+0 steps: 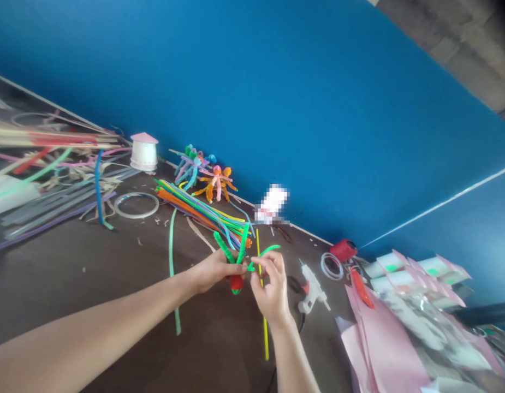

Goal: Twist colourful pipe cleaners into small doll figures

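A figure of green pipe cleaners with a red ball at its lower end is pinched in my left hand. Two green stems stick up from it and another bends off to the right. My right hand is closed, thumb and forefinger pinching the green strand at the figure's right side. Under my right hand runs a yellow pipe cleaner lying on the dark table. Beyond my hands is a bundle of colored pipe cleaners.
Finished pipe cleaner figures stand along the blue wall beside a white cup with a pink top. A glue gun, red spool and pink sheets lie right. Sticks and strips are left.
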`<control>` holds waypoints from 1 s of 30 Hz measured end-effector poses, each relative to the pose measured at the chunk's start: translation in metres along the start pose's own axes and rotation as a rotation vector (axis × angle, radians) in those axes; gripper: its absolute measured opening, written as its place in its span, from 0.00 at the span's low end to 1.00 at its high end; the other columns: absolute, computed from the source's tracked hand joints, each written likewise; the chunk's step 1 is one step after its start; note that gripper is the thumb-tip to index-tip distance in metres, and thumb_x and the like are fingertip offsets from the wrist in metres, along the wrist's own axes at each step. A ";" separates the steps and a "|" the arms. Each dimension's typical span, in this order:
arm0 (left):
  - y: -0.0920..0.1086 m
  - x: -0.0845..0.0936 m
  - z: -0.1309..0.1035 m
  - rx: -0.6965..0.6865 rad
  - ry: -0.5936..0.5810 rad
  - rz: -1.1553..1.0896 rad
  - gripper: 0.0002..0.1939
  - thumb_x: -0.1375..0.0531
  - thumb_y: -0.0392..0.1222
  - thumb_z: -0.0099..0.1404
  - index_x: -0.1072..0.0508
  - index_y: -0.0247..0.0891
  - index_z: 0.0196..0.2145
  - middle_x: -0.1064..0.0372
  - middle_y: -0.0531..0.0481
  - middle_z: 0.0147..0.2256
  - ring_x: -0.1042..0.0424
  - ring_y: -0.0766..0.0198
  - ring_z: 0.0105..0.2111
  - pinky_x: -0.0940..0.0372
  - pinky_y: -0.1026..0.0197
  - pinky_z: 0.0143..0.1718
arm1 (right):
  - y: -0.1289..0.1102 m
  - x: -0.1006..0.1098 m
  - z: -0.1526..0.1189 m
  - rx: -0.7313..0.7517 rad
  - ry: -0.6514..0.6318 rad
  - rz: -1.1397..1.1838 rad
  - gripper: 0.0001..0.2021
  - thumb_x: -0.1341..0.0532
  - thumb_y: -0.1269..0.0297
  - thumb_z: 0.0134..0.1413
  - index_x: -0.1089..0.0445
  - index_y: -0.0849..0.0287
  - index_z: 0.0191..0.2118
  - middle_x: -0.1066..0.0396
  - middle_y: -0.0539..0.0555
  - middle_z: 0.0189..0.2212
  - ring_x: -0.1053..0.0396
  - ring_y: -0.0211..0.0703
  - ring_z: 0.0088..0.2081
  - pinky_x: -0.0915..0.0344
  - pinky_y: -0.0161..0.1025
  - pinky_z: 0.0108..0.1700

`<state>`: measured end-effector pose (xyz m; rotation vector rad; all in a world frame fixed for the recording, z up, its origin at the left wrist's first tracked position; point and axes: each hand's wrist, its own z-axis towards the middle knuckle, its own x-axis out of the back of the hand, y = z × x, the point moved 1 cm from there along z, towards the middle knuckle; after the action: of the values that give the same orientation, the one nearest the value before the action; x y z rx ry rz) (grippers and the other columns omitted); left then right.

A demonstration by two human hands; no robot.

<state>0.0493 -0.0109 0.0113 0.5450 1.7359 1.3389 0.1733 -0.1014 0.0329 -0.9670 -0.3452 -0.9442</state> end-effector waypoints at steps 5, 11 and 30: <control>-0.002 -0.001 0.001 -0.038 0.055 0.013 0.13 0.37 0.45 0.45 0.32 0.33 0.23 0.35 0.52 0.20 0.37 0.69 0.21 0.43 0.65 0.24 | 0.001 0.000 0.002 0.000 -0.049 -0.031 0.10 0.47 0.74 0.47 0.33 0.57 0.34 0.35 0.55 0.34 0.36 0.43 0.38 0.39 0.40 0.40; -0.006 0.000 0.004 -0.111 0.115 0.143 0.09 0.40 0.43 0.49 0.33 0.34 0.22 0.36 0.54 0.19 0.37 0.68 0.21 0.42 0.65 0.26 | -0.001 -0.001 0.001 -0.040 -0.097 -0.083 0.08 0.48 0.71 0.51 0.32 0.58 0.31 0.32 0.54 0.27 0.36 0.42 0.32 0.40 0.37 0.35; -0.010 0.004 0.009 -0.210 0.311 0.400 0.06 0.43 0.39 0.50 0.31 0.33 0.23 0.35 0.54 0.19 0.37 0.68 0.21 0.40 0.66 0.26 | 0.006 -0.011 -0.001 -0.360 -0.222 0.292 0.08 0.46 0.66 0.49 0.33 0.61 0.27 0.38 0.48 0.19 0.43 0.34 0.21 0.46 0.30 0.23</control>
<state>0.0559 -0.0063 0.0000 0.6103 1.7578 1.9509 0.1715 -0.0955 0.0225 -1.4170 -0.2136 -0.6421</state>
